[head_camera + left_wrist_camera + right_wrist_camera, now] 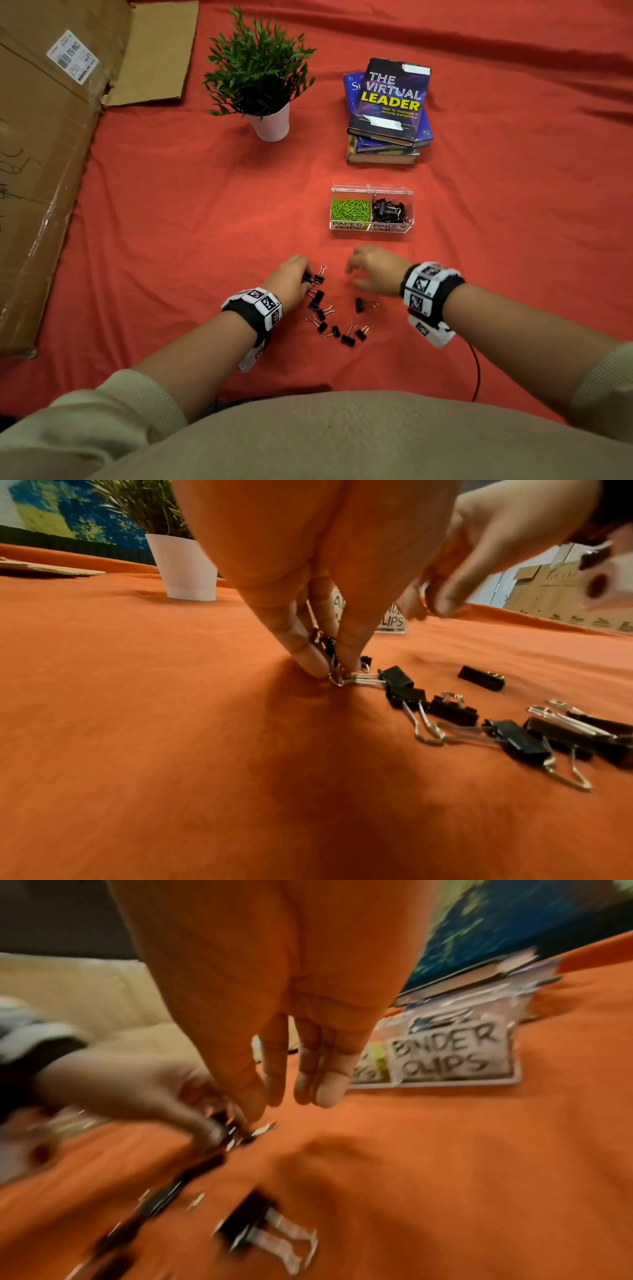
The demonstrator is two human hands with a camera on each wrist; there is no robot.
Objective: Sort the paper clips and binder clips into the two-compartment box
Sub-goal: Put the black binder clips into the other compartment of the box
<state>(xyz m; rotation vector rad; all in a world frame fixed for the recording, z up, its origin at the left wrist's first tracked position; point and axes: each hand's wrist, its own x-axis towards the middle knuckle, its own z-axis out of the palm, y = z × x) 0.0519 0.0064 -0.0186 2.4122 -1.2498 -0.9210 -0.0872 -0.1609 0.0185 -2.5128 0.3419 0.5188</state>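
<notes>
A clear two-compartment box [390,227] stands on the red cloth. Green paper clips [350,209] fill its left half and black binder clips [388,210] its right half. Several black binder clips [320,305] lie scattered in front of me. My left hand [305,277] reaches down at the far end of the scatter and pinches a binder clip [323,642] between thumb and fingers, fingertips [310,660] on the cloth. My right hand [352,274] hovers just right of it, fingers loose and empty; in the blurred right wrist view its fingers [322,1085] hang straight above the cloth.
A potted plant [263,78] and a stack of books [390,109] stand behind the box. Flattened cardboard [44,154] covers the left side. One binder clip [359,304] lies apart below my right hand. A black cable [478,373] runs from my right wrist.
</notes>
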